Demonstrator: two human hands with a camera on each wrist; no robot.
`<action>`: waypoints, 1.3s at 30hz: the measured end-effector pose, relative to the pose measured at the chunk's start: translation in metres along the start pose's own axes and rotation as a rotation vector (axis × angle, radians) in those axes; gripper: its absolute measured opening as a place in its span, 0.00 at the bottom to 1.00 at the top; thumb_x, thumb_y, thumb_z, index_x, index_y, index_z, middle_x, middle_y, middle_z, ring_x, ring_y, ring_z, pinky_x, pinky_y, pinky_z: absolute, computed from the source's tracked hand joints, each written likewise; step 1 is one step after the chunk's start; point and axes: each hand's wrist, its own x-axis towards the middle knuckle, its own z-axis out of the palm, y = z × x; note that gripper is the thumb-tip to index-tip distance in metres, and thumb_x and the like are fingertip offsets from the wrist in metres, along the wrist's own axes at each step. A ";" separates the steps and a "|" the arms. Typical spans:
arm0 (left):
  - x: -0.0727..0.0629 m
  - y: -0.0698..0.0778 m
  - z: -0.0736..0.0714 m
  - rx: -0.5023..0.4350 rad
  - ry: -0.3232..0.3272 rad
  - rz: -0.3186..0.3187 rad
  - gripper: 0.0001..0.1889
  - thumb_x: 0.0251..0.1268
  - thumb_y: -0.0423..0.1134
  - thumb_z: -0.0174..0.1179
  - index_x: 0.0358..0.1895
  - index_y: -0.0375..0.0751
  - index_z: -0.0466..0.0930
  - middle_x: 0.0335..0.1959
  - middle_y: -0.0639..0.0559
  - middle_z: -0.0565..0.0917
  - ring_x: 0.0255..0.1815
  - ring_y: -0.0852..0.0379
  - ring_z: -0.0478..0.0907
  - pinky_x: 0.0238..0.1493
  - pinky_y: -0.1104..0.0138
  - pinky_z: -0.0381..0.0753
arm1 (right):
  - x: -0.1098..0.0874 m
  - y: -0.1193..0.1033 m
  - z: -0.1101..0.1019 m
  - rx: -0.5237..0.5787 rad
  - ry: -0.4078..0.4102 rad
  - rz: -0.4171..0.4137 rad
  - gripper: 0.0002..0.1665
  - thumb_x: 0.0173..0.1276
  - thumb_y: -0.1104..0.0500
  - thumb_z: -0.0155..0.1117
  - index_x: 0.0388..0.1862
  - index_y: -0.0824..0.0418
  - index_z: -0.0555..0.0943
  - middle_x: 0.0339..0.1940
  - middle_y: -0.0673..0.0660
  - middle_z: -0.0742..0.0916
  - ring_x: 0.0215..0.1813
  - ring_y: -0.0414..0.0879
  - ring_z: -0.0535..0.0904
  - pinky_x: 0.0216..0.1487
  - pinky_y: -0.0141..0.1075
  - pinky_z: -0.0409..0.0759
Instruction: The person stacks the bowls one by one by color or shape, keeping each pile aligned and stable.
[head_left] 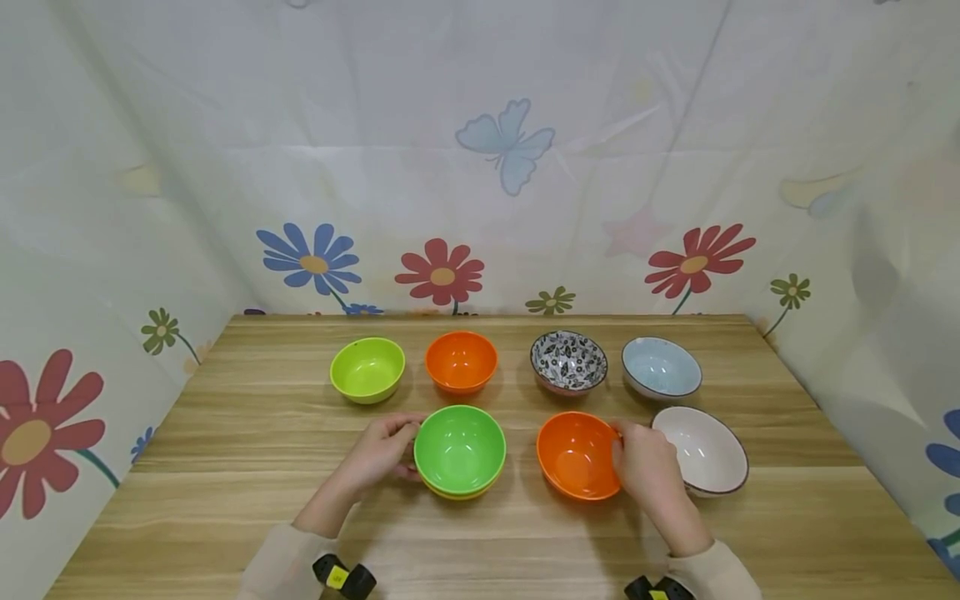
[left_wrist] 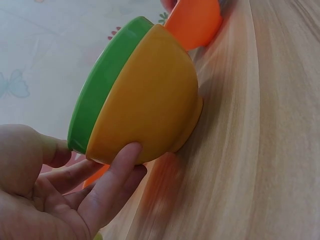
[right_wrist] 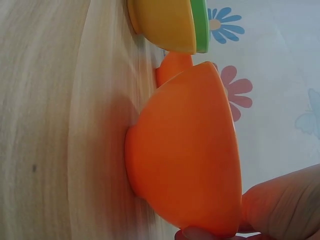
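A green bowl (head_left: 460, 450) sits nested inside a yellow bowl (left_wrist: 150, 95). My left hand (head_left: 381, 450) holds this pair at the left side, thumb by the green rim and fingers against the yellow outside. To the right, my right hand (head_left: 648, 458) pinches the right rim of an orange bowl (head_left: 576, 454). In the right wrist view this orange bowl stands upright, its foot close to the wooden table (right_wrist: 45, 130). Both held bowls face up, with a gap between them.
Behind, from left to right, are a lime bowl (head_left: 367, 371), another orange bowl (head_left: 461, 362), a black-and-white patterned bowl (head_left: 568, 362) and a light blue bowl (head_left: 662, 367). A white bowl (head_left: 705, 450) stands just beyond my right hand. Flower-printed cloth surrounds the table.
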 end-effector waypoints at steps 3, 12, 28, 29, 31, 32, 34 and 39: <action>0.000 0.000 0.000 0.003 -0.001 0.000 0.19 0.68 0.34 0.42 0.57 0.30 0.72 0.46 0.38 0.78 0.35 0.53 0.79 0.30 0.56 0.84 | 0.000 0.000 0.000 0.003 -0.001 0.005 0.12 0.56 0.70 0.57 0.38 0.72 0.82 0.30 0.66 0.85 0.29 0.59 0.80 0.29 0.50 0.81; 0.000 -0.003 -0.001 -0.006 -0.003 0.001 0.19 0.68 0.34 0.42 0.57 0.30 0.72 0.46 0.38 0.78 0.35 0.52 0.80 0.30 0.56 0.84 | -0.001 0.000 0.000 0.008 0.004 0.014 0.12 0.56 0.69 0.57 0.38 0.71 0.82 0.30 0.66 0.85 0.29 0.59 0.80 0.29 0.51 0.81; 0.000 -0.002 0.000 -0.008 0.001 0.004 0.18 0.68 0.34 0.42 0.56 0.30 0.73 0.46 0.38 0.79 0.35 0.52 0.80 0.30 0.56 0.84 | 0.004 -0.011 -0.001 0.010 0.075 -0.041 0.11 0.55 0.69 0.57 0.35 0.69 0.84 0.29 0.65 0.86 0.29 0.60 0.80 0.30 0.53 0.81; -0.001 -0.002 0.000 -0.007 0.002 0.003 0.18 0.68 0.34 0.42 0.56 0.30 0.73 0.46 0.38 0.79 0.35 0.52 0.80 0.30 0.56 0.84 | 0.004 -0.012 -0.002 0.012 0.081 -0.047 0.11 0.55 0.70 0.57 0.35 0.69 0.84 0.28 0.65 0.86 0.28 0.60 0.80 0.29 0.52 0.81; -0.001 -0.001 0.000 -0.005 0.004 0.005 0.18 0.68 0.34 0.42 0.56 0.30 0.73 0.45 0.38 0.79 0.34 0.53 0.80 0.30 0.56 0.84 | 0.005 -0.015 -0.002 0.014 0.090 -0.059 0.11 0.55 0.70 0.57 0.34 0.69 0.84 0.28 0.65 0.86 0.28 0.59 0.80 0.29 0.52 0.81; -0.001 -0.001 0.000 -0.004 0.006 0.003 0.18 0.68 0.34 0.42 0.56 0.30 0.73 0.45 0.39 0.79 0.34 0.53 0.80 0.30 0.56 0.84 | 0.006 -0.016 -0.003 0.015 0.093 -0.064 0.11 0.55 0.70 0.57 0.34 0.69 0.84 0.28 0.65 0.86 0.28 0.59 0.80 0.28 0.52 0.81; -0.001 -0.001 0.000 0.001 0.005 0.001 0.19 0.68 0.34 0.42 0.56 0.30 0.73 0.45 0.39 0.79 0.34 0.53 0.80 0.30 0.56 0.84 | 0.007 -0.018 -0.004 0.020 0.097 -0.072 0.11 0.55 0.70 0.57 0.34 0.69 0.84 0.28 0.65 0.86 0.28 0.59 0.80 0.27 0.51 0.81; -0.001 -0.001 0.000 0.010 0.002 0.000 0.19 0.68 0.34 0.42 0.57 0.30 0.72 0.46 0.39 0.78 0.34 0.53 0.79 0.30 0.56 0.84 | 0.011 -0.027 -0.007 0.034 0.107 -0.087 0.11 0.55 0.70 0.57 0.34 0.69 0.85 0.28 0.64 0.86 0.28 0.57 0.81 0.25 0.49 0.81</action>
